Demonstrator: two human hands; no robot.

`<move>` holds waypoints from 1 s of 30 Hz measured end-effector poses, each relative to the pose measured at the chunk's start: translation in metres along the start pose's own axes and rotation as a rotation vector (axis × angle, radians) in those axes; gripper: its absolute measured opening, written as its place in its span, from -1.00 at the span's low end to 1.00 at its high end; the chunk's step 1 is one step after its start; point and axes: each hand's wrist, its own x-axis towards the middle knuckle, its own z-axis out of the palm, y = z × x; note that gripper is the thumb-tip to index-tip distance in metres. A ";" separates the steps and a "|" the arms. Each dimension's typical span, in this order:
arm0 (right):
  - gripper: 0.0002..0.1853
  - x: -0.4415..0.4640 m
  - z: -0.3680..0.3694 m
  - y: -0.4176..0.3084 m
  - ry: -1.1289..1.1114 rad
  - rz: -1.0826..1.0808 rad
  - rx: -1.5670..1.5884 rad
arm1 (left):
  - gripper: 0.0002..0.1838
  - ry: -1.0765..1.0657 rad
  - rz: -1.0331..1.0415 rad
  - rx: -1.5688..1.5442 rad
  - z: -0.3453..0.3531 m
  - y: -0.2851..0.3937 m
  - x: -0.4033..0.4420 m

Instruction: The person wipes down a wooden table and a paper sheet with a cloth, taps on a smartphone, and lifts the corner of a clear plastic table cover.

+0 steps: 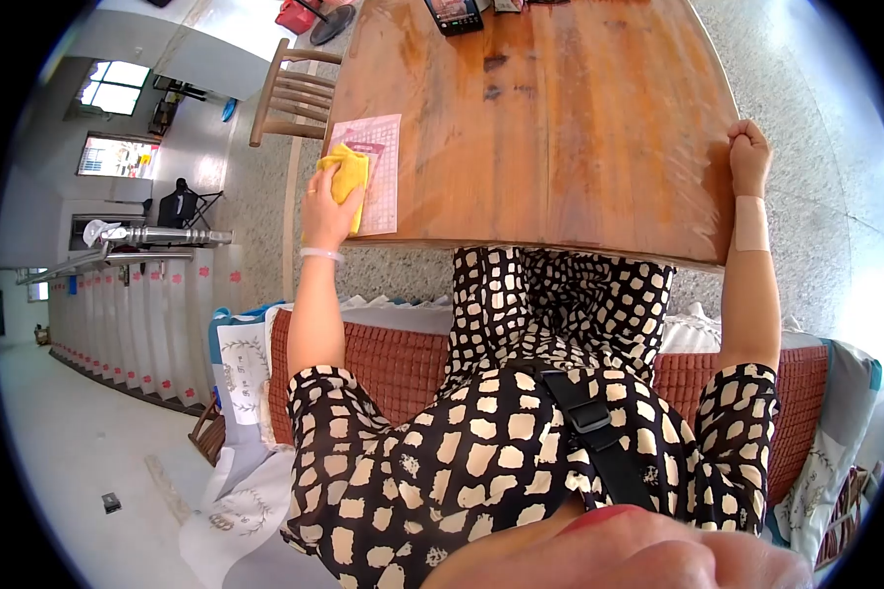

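Note:
My left hand (328,211) holds a folded yellow cloth (348,177) at the left edge of the wooden table (560,128), fingers pressed on it. Under and beside the cloth lies a pink and white gridded sheet (385,187), flat near the table's front left corner. Across the table, my right hand (749,157) is closed in a fist at the right edge, with nothing visible in it. A tan band is around the right forearm.
A black device with a lit screen (454,14) stands at the table's far side. Left of the table is a wooden chair (300,93). Behind the person is a bench with a reddish-brown seat mat (368,358). A staircase with a railing (157,236) is farther left.

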 end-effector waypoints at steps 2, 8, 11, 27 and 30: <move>-0.80 0.001 0.002 0.003 0.015 -0.032 -0.022 | -0.36 0.026 0.016 0.056 0.014 -0.003 0.018; -0.80 0.002 0.000 0.003 0.013 0.015 -0.085 | -0.30 0.048 -0.006 0.148 0.044 0.025 0.077; -0.80 0.005 0.001 0.007 0.015 -0.016 -0.111 | -0.26 -0.006 -0.005 0.138 0.060 0.051 0.101; -0.80 -0.002 -0.001 -0.003 0.006 0.022 -0.064 | -0.37 -0.140 0.880 -0.382 0.046 0.279 -0.040; -0.80 -0.002 -0.001 -0.001 0.014 -0.008 -0.025 | -0.37 -0.161 0.869 -0.400 0.033 0.240 -0.037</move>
